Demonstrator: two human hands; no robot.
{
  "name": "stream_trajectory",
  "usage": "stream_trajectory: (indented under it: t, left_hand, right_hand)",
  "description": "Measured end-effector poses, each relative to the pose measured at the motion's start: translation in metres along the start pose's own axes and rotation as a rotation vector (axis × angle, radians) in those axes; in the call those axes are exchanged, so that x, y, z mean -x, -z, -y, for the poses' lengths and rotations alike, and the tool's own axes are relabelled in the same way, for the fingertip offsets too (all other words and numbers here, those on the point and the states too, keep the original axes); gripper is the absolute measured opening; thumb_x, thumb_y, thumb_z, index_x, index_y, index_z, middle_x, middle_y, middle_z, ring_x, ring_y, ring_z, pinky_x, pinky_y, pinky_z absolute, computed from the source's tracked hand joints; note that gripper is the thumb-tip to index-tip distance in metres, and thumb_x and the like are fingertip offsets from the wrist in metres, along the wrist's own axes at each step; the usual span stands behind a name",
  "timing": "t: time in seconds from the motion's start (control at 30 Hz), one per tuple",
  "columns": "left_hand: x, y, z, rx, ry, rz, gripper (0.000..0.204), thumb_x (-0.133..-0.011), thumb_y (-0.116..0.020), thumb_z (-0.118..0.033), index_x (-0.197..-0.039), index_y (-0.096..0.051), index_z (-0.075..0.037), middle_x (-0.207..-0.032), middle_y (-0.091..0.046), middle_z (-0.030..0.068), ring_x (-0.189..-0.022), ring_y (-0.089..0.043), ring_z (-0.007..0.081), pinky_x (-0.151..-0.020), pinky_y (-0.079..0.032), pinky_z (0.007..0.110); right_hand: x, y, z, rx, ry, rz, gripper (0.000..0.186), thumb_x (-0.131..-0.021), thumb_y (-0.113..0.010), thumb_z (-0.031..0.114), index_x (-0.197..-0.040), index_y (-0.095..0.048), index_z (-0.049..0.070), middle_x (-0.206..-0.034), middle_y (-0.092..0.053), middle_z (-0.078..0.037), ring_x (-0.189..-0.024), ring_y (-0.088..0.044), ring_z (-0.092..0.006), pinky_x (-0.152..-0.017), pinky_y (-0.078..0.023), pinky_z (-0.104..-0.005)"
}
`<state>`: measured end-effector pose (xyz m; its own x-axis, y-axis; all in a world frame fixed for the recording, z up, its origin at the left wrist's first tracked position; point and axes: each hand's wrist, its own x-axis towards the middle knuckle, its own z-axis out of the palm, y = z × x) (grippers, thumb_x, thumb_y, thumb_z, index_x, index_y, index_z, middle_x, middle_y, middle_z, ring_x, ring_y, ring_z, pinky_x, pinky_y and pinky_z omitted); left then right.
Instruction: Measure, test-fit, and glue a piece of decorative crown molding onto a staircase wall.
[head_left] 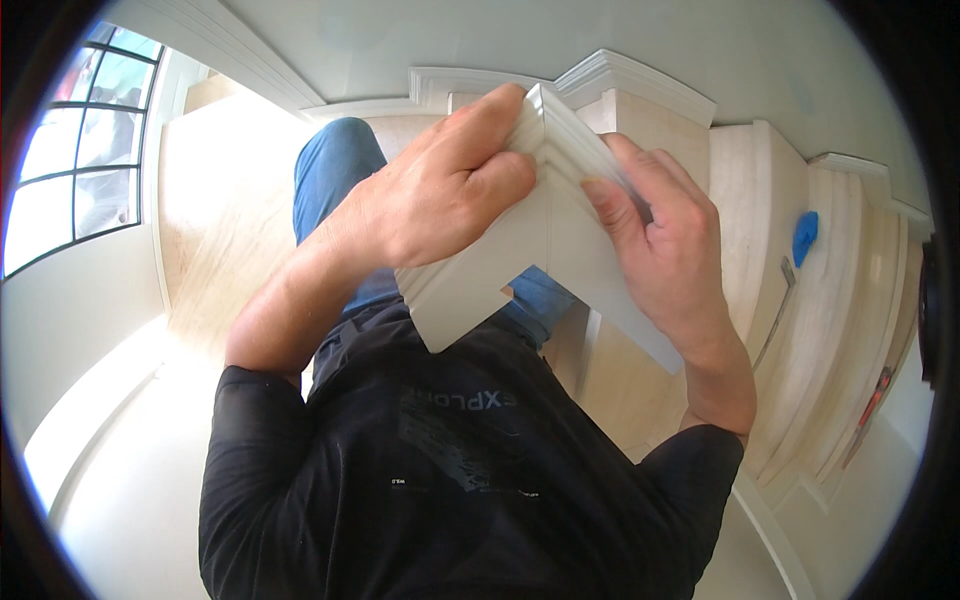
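Two white pieces of baseboard moulding meet at an angled seam in front of my chest, forming a corner with its peak pointing away from me. My left hand point(450, 190) is closed around the left moulding piece point(465, 290), with the thumb and curled fingers near the seam. On the other side, my right hand point(670, 225) grips the right moulding piece point(585, 240), thumb on its face and fingers over its profiled edge. A notch is cut in the lower edge by the seam. The mouldings hide part of my jeans.
White baseboard point(635, 75) runs along the wall ahead, stepping around a corner. Pale stone stairs point(830, 310) lie to the right, with a blue item point(805, 238), a thin metal tool point(775, 325) and a red-handled tool point(870, 405) on them. A black-barred window point(105, 135) is at left.
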<state>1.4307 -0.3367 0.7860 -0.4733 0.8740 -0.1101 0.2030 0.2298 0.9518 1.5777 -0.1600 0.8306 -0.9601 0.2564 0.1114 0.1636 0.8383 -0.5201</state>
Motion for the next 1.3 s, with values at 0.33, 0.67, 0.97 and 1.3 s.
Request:
stream_trajectory:
  t: [0.33, 0.67, 0.97, 1.3]
  left_hand:
    - [-0.001, -0.015, 0.003, 0.131, 0.000, -0.101, 0.029, -0.097, -0.050, -0.022, -0.114, -0.052, 0.001, -0.105, -0.060, 0.0274, -0.098, -0.060, 0.0396, -0.088, -0.047, 0.046]
    - [-0.032, -0.010, 0.012, 0.092, 0.023, 0.097, 0.028, -0.103, -0.053, -0.018, -0.122, -0.055, 0.002, -0.105, -0.065, 0.0192, -0.097, -0.067, 0.0301, -0.086, -0.052, 0.039]
    - [-0.088, 0.017, 0.001, 0.436, -0.243, -0.112, 0.030, -0.108, -0.055, -0.021, -0.127, -0.059, 0.002, -0.102, -0.075, 0.0186, -0.093, -0.073, 0.0222, -0.087, -0.059, 0.034]
    - [-0.185, -0.051, -0.092, -0.194, -0.491, -0.084, 0.032, -0.096, -0.073, -0.027, -0.119, -0.073, -0.005, -0.092, -0.073, 0.0065, -0.085, -0.064, 0.0102, -0.076, -0.051, 0.027]
  right_hand:
    - [0.002, 0.000, -0.009, -0.010, 0.059, -0.026, 0.036, -0.093, -0.076, 0.024, -0.120, -0.067, 0.002, -0.085, -0.064, -0.016, -0.071, -0.066, -0.0341, -0.063, -0.054, -0.0418]
    - [0.010, -0.002, -0.032, 0.004, 0.004, -0.079, 0.035, -0.095, -0.074, 0.027, -0.120, -0.067, 0.003, -0.088, -0.066, -0.017, -0.075, -0.067, -0.0373, -0.065, -0.055, -0.0441]
    - [0.079, 0.081, -0.150, 0.304, -0.500, -0.640, 0.050, -0.101, -0.064, 0.043, -0.129, -0.068, 0.001, -0.113, -0.072, -0.024, -0.103, -0.071, -0.0371, -0.090, -0.054, -0.0403]
    - [0.249, 0.164, -0.367, 0.505, -0.908, -0.497, 0.055, -0.105, -0.048, 0.053, -0.135, -0.066, 0.011, -0.118, -0.070, -0.026, -0.113, -0.066, -0.0432, -0.100, -0.051, -0.0446]
